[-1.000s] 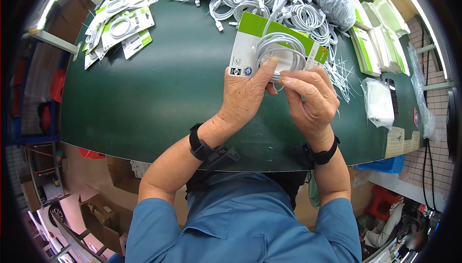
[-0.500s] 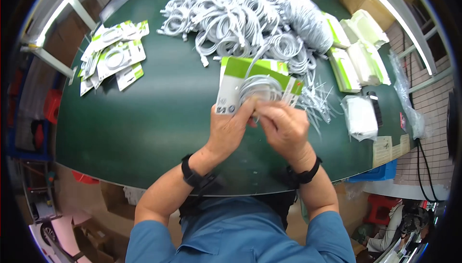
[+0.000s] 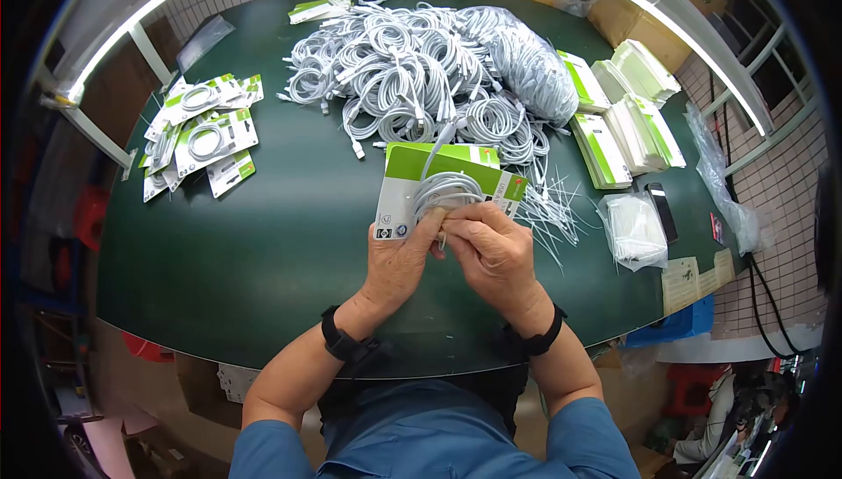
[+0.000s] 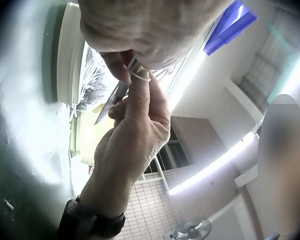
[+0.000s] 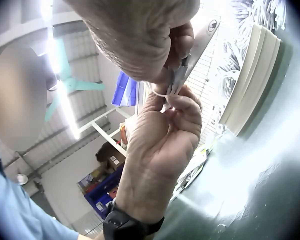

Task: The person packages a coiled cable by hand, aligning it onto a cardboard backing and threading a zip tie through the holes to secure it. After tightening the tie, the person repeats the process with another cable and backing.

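Note:
My left hand [image 3: 396, 264] grips a green-and-white packaging card [image 3: 396, 191] from below, its thumb over the lower part of a coiled white USB cable [image 3: 449, 188]. The cable lies against the card's front, one end rising past the top edge. A thin white tie [image 4: 141, 77] curves out in a small loop at the fingertips. At the base of the coil, my right hand [image 3: 498, 255] pinches this tie, fingertips right against the left thumb. Behind the front card shows another green card edge [image 3: 474, 153]. The tie's path behind the card is hidden.
A heap of coiled white cables [image 3: 395, 67] covers the back of the table [image 3: 219, 295]. Cards with cables [image 3: 206, 137] lie at left. Loose white ties [image 3: 553, 211], stacked blank cards [image 3: 605, 150] and a plastic bag of white strips [image 3: 633, 229] lie at right.
The head view has tilted up, so hands and table items sit lower or further left in it. Both hands stay together at the coil's base, with the card still held.

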